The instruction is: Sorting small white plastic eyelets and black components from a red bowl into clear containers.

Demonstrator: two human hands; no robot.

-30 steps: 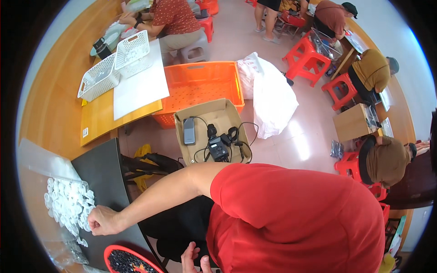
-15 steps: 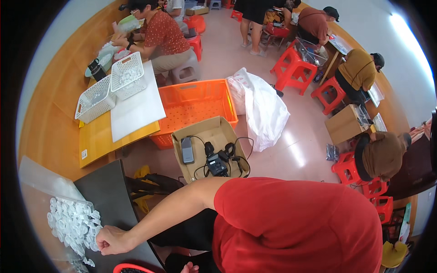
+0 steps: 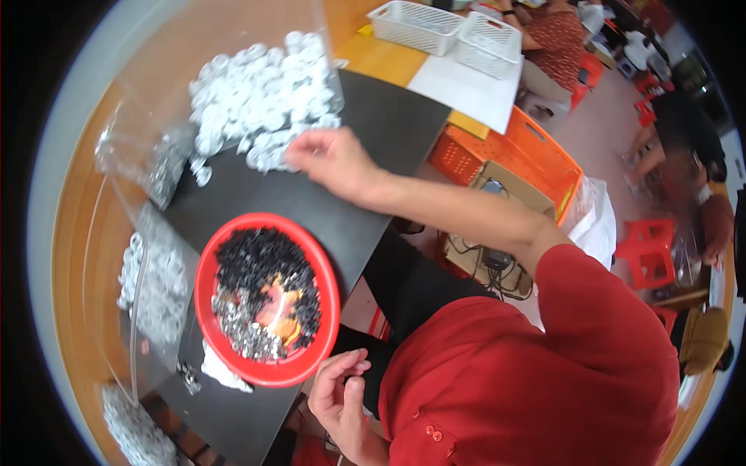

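My right hand (image 3: 336, 161) reaches over the dark table to the edge of a pile of small white plastic parts (image 3: 264, 93). Its fingers are closed and blurred, and what they hold is hidden. My left hand (image 3: 342, 398) is in front of the table, beside a round red bowl (image 3: 330, 342). The fingers of that hand curl loosely apart from the thumb, with nothing visible between them. In the bowl lie black small parts (image 3: 260, 252) and shiny metal small parts (image 3: 252, 330).
Clear plastic bags (image 3: 159, 291) of white parts lie at the left. White baskets (image 3: 416, 27) stand on a yellow table. On the floor side are an orange crate (image 3: 544, 147), a cardboard box (image 3: 513, 185) with cables, and a red stool (image 3: 647, 252). Other people sit nearby.
The view has swung left, bringing the full red bowl and my left hand into sight. My right hand stays at the edge of the white pile, its fingers now extended farther.
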